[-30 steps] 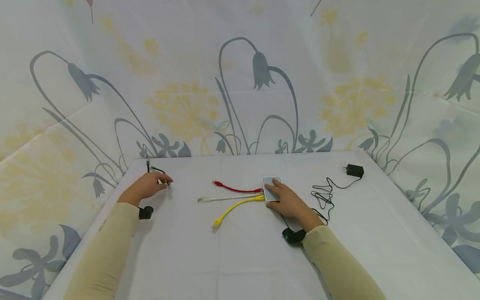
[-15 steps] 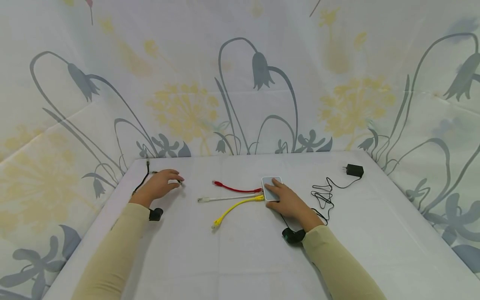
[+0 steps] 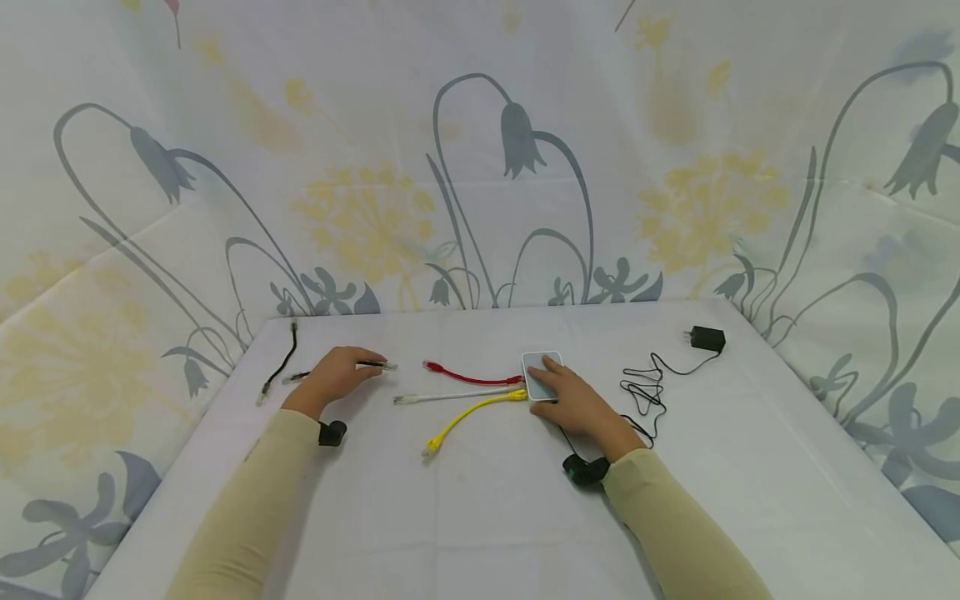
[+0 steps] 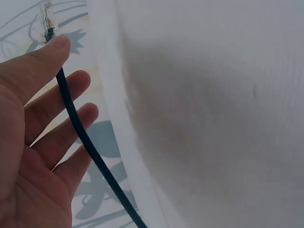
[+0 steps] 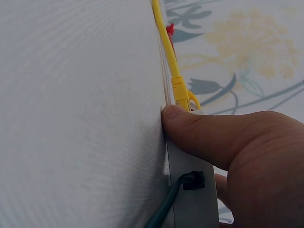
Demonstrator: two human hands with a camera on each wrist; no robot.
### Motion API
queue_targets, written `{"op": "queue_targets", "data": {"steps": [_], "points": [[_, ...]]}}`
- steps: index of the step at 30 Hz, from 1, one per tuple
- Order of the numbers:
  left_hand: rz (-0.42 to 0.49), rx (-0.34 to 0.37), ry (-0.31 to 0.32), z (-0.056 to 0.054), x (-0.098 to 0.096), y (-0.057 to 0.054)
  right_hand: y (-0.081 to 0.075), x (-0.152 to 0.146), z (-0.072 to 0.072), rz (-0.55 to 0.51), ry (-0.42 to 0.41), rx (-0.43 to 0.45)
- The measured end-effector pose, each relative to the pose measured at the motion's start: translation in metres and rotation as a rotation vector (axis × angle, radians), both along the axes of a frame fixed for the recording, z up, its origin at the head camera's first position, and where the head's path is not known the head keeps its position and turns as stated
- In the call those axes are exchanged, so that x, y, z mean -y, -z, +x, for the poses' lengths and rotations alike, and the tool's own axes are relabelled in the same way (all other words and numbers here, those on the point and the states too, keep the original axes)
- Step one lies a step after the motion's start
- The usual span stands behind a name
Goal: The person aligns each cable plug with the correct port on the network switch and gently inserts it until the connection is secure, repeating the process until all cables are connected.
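My left hand (image 3: 333,379) pinches a short black network cable (image 4: 78,123) just behind its clear plug (image 4: 47,19). The plug points right and the other end trails left under the hand. On the right, my right hand (image 3: 577,410) grips a small white network switch (image 3: 535,385), thumb along its side and fingers across the top. A yellow network cable (image 3: 468,411), a white network cable (image 3: 457,395) and a red network cable (image 3: 480,381) run left from the switch. In the right wrist view, a dark power lead (image 5: 166,204) enters the switch's side.
Another short black cable (image 3: 282,363) lies at the table's far left. A black power adapter (image 3: 707,337) sits at the back right, its thin cord (image 3: 647,390) tangled near the right forearm. A flower-patterned curtain rises behind the white table (image 3: 450,525).
My left hand has moved right, carrying the black network cable from beside the other black one toward the middle. My right hand stays on the switch.
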State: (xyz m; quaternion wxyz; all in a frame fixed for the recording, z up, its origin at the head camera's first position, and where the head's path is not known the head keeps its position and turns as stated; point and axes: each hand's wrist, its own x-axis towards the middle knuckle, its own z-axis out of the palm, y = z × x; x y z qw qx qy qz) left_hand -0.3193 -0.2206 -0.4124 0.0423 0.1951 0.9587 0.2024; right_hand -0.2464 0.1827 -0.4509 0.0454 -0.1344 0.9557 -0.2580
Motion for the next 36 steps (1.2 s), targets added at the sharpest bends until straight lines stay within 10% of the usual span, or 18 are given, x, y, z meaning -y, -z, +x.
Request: {"op": "queue_targets", "data": {"steps": [36], "points": [[0.110, -0.051, 0.023, -0.002, -0.055, 0.010, 0.002, -0.001, -0.002, 0.010, 0.008, -0.001]]}}
